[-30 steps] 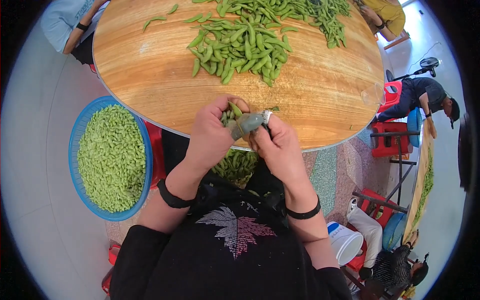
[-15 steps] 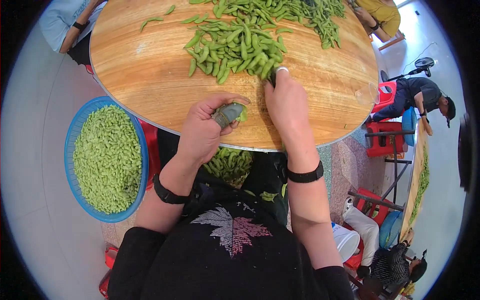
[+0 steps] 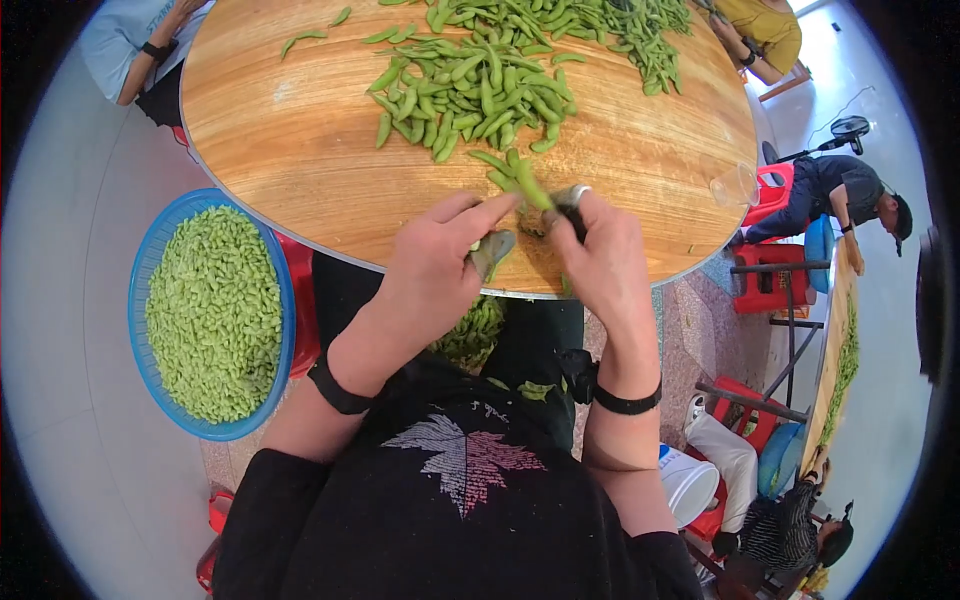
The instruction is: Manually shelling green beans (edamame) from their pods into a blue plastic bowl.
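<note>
I see one left hand (image 3: 432,262), grip I cannot tell; one right hand (image 3: 608,255), pinching at least one pod (image 3: 530,183); one basket (image 3: 215,431).

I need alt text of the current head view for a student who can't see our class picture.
A person's left hand, wearing a gray thumb cap, and right hand are close together over a wooden table's near edge, with green pods between them. Beyond lies a pile of pods; at left is a blue basket of shelled beans.
</note>
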A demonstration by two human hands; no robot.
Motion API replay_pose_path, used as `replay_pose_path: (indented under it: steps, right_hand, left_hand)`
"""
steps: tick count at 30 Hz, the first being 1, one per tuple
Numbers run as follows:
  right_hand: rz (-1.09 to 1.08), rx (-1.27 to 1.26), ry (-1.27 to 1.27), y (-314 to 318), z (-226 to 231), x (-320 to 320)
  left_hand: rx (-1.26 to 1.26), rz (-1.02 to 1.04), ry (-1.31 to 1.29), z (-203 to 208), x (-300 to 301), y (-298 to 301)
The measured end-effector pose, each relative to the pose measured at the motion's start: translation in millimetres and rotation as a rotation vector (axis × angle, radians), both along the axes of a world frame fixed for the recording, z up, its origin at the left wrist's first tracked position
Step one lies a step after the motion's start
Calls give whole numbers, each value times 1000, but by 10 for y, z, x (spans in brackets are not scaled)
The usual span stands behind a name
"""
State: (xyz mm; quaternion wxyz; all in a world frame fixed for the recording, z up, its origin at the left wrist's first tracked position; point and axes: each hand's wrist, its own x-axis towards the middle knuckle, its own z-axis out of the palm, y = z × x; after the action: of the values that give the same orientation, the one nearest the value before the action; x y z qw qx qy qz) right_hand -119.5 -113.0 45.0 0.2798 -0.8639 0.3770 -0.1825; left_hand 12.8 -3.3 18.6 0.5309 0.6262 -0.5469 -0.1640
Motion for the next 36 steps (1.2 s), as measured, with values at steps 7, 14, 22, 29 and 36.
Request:
replay_pose_path:
  steps: [7, 14, 22, 29, 36]
  right_hand:
    - [136, 514, -326, 120, 73, -80]
    - [267, 1138, -517, 269, -81, -84]
    - [174, 1088, -415, 318, -81, -15]
    - [154, 1373, -589, 331, -98, -86]
    - [118, 765, -433, 327, -165, -4]
  left_hand:
    - [221, -159, 959, 57, 116, 15]
    - [33, -107, 1224, -149, 106, 19]
    - [-52, -32, 755, -176, 6, 36]
    - [60, -323, 1402, -151, 141, 54]
    - [34, -323, 1349, -136, 91, -53]
